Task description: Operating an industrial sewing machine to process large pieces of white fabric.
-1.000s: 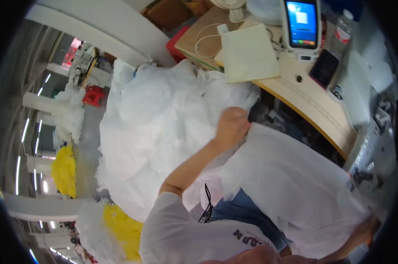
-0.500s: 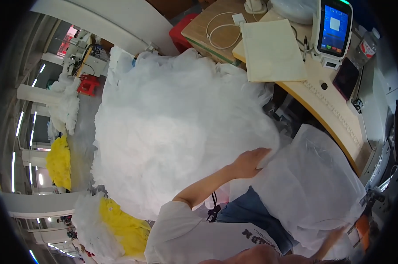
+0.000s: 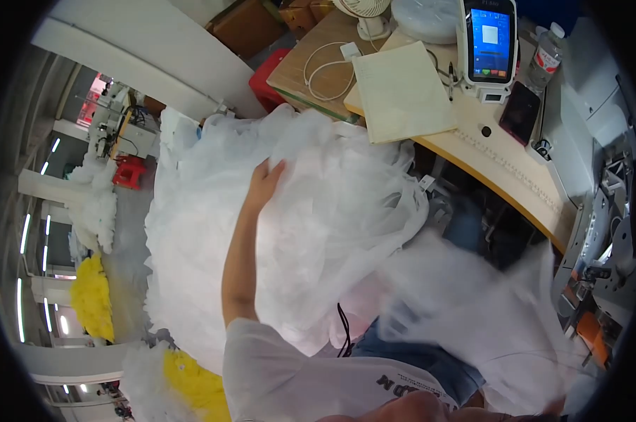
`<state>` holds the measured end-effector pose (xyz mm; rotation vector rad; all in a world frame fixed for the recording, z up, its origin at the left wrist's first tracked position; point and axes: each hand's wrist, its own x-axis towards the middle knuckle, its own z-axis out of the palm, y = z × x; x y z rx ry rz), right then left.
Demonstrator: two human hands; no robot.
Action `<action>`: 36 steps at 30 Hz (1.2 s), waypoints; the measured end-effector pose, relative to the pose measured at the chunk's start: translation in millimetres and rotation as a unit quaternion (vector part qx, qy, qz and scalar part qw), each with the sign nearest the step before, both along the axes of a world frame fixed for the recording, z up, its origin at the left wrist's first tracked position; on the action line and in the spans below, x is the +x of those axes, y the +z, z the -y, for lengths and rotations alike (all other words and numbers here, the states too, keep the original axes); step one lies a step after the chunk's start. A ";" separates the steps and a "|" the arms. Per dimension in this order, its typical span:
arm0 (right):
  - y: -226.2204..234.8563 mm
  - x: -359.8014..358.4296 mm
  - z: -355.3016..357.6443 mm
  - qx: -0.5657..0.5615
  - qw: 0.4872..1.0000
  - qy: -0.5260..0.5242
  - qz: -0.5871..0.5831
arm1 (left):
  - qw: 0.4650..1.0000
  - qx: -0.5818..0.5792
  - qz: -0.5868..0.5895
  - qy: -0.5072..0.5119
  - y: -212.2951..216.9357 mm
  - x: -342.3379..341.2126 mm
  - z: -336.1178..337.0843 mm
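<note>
A large heap of sheer white mesh fabric (image 3: 212,218) fills the middle of the view. My left arm reaches far over it, and my left hand (image 3: 265,183) rests on its upper part, thumb and fingers apart against the cloth. On my lap and to the right, a separate piece of white mesh fabric (image 3: 465,302) is blurred by motion. It hides most of my right forearm. Only a bit of skin from my right arm (image 3: 554,406) shows at the lower right edge; its fingers are hidden behind the fabric.
A wooden table (image 3: 472,151) at right carries a cream paper folder (image 3: 402,91), a touch-screen control panel (image 3: 488,46), a phone (image 3: 520,112) and a water bottle (image 3: 545,56). A small fan (image 3: 367,14) stands behind. Yellow fabric (image 3: 195,383) and a red stool (image 3: 129,171) are at left.
My left hand has left the fabric on my lap and moved left and away onto the heap. The lap piece has shifted and swings in a blur. The view has tilted slightly.
</note>
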<state>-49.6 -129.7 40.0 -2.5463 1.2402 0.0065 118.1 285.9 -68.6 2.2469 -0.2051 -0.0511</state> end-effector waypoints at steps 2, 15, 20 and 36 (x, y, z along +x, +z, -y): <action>12.3 -14.8 -1.5 0.138 0.986 -0.014 0.094 | 0.997 -0.080 0.006 -0.014 61.4 -47.7 2.1; -21.5 -83.6 -86.5 0.332 0.786 0.385 0.352 | 0.991 0.021 -0.038 -0.125 236.5 -186.8 122.5; -49.2 -183.5 22.7 0.061 0.797 0.513 0.314 | 0.789 0.171 -0.341 -0.482 122.8 -251.5 96.3; -130.9 -153.6 50.2 0.276 0.943 0.173 0.068 | 0.844 0.090 0.085 -0.523 -8.7 -135.9 297.4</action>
